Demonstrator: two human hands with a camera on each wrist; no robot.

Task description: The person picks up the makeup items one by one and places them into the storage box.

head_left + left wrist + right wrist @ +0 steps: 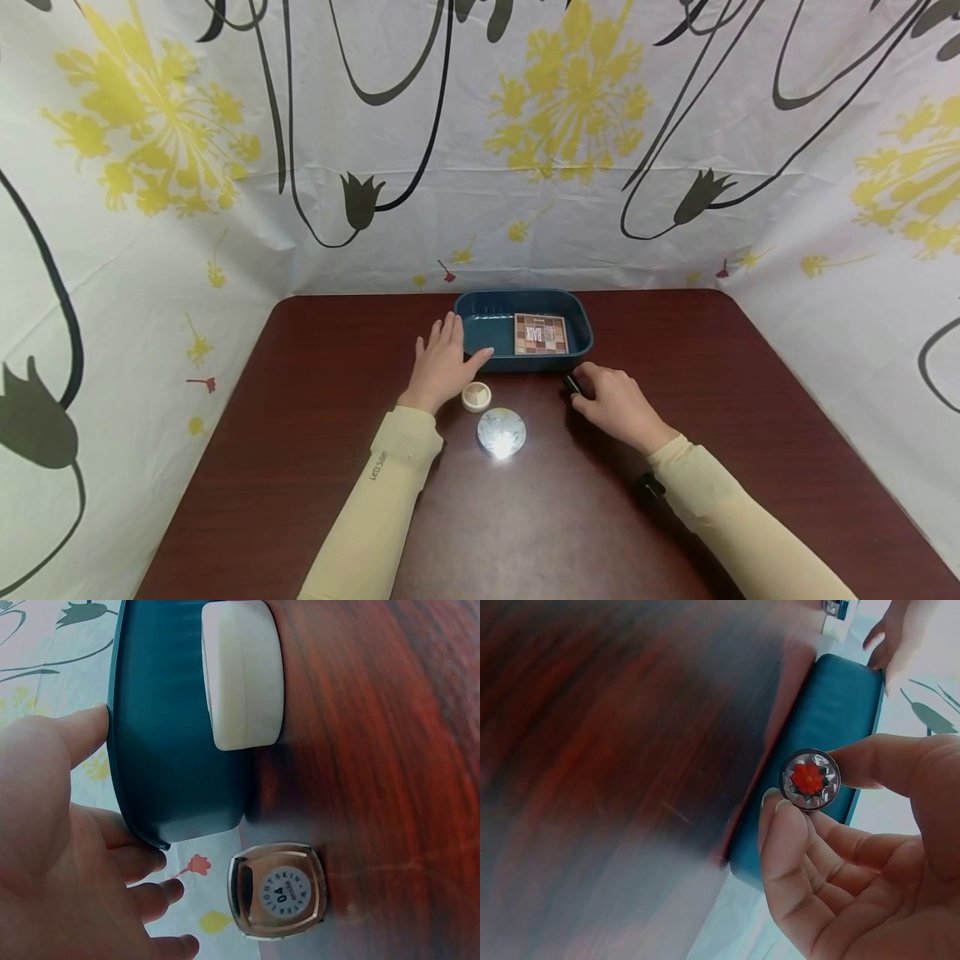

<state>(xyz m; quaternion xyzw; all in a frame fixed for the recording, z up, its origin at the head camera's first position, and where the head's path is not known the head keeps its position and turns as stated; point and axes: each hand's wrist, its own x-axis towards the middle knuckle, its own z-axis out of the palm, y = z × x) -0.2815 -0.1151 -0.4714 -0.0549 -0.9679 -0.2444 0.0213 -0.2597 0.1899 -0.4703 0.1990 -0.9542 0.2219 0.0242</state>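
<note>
- Just off the near right corner of the blue tray [517, 364], our right hand [617, 407] pinches a small black tube [573, 384] between thumb and fingers.
- For good handling, we'd want that pinch firm, and the tube raised above the near rim before any sideways travel.
- Our left hand [438, 367] is at the tray's left end, thumb spread from the fingers, seemingly touching the rim; light pressure should steady it.
- Inside, we have room left of the palette [540, 335].
- Nearer us, leftward, a pale pot [476, 397] and shiny disc [501, 432] leave a gap before the tube.
</note>
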